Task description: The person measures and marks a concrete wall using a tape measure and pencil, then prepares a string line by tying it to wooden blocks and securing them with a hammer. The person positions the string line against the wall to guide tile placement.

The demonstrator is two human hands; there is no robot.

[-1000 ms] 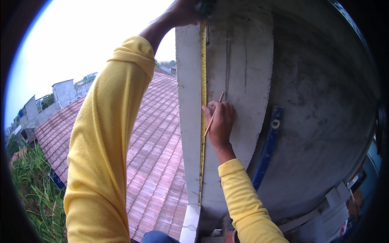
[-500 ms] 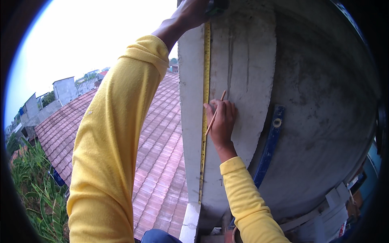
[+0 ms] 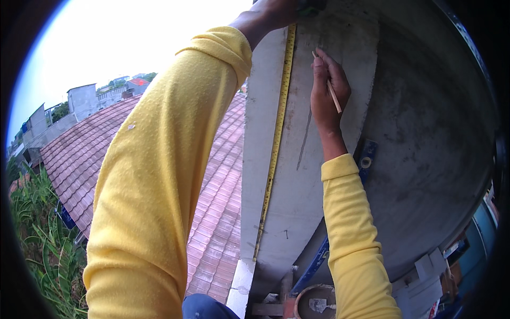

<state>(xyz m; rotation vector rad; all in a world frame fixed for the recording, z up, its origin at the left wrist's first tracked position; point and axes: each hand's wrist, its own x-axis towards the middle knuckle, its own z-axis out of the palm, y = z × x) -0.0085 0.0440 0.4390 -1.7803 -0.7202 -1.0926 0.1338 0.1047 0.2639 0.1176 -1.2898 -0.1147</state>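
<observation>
A yellow tape measure (image 3: 277, 133) is drawn out along the grey plastered column (image 3: 264, 106), its strip running from the top down to the white block at the column's foot. High up, my left hand (image 3: 272, 13) is closed around the dark tape case, which the top edge of the picture partly cuts off. To the right of the strip, my right hand (image 3: 329, 91) pinches a slim wooden pencil (image 3: 334, 97). The pencil's upper end points toward the column face; whether it touches cannot be made out.
A blue spirit level (image 3: 317, 260) leans behind my right forearm. Below stands a round bucket (image 3: 298, 308) with grey material inside. Red roof tiles (image 3: 212, 250) slope away at left, beside green plants (image 3: 50, 255). Grey boards (image 3: 422, 287) lie at lower right.
My right hand has moved up the column with the pencil, which now tilts the other way. My left hand and the tape's upper end appear farther right.
</observation>
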